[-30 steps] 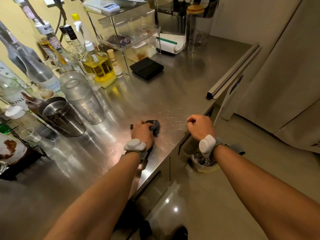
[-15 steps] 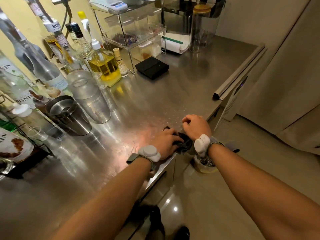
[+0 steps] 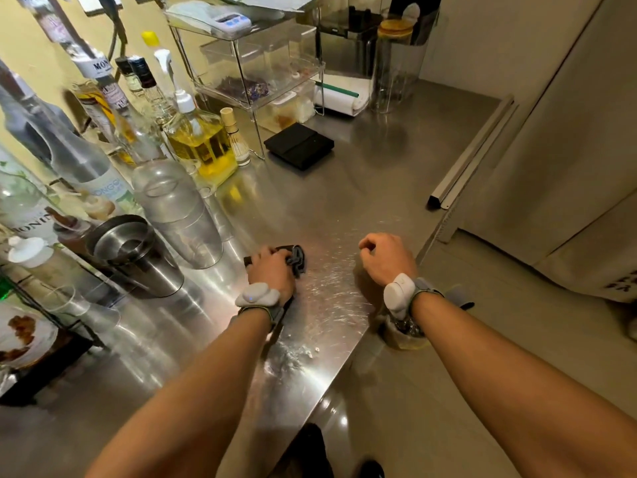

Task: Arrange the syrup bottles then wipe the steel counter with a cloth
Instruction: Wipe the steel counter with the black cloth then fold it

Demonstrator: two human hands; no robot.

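Note:
My left hand (image 3: 270, 270) presses a dark grey cloth (image 3: 297, 259) flat on the steel counter (image 3: 344, 188), near its front edge. Only the cloth's bunched right end shows past my fingers. My right hand (image 3: 386, 258) is a loose fist resting at the counter's front edge, a hand's width right of the cloth, with nothing visible in it. Syrup bottles (image 3: 103, 98) stand in a row along the yellow wall at the left, one with yellow liquid and a pump top (image 3: 198, 139). Fine wet streaks and crumbs mark the steel between and below my hands.
Nested steel shakers (image 3: 131, 257) and stacked clear cups (image 3: 175, 208) stand left of the cloth. A black flat scale (image 3: 299, 145), a bamboo whisk (image 3: 236, 139) and a clear rack (image 3: 255, 70) sit further back. A metal rail (image 3: 472, 157) edges the counter's right side. A small bin (image 3: 403, 334) is below.
My left hand slid the cloth back left, away from the counter's edge and from my right hand, which it had met half a second ago. The right hand stayed at the edge.

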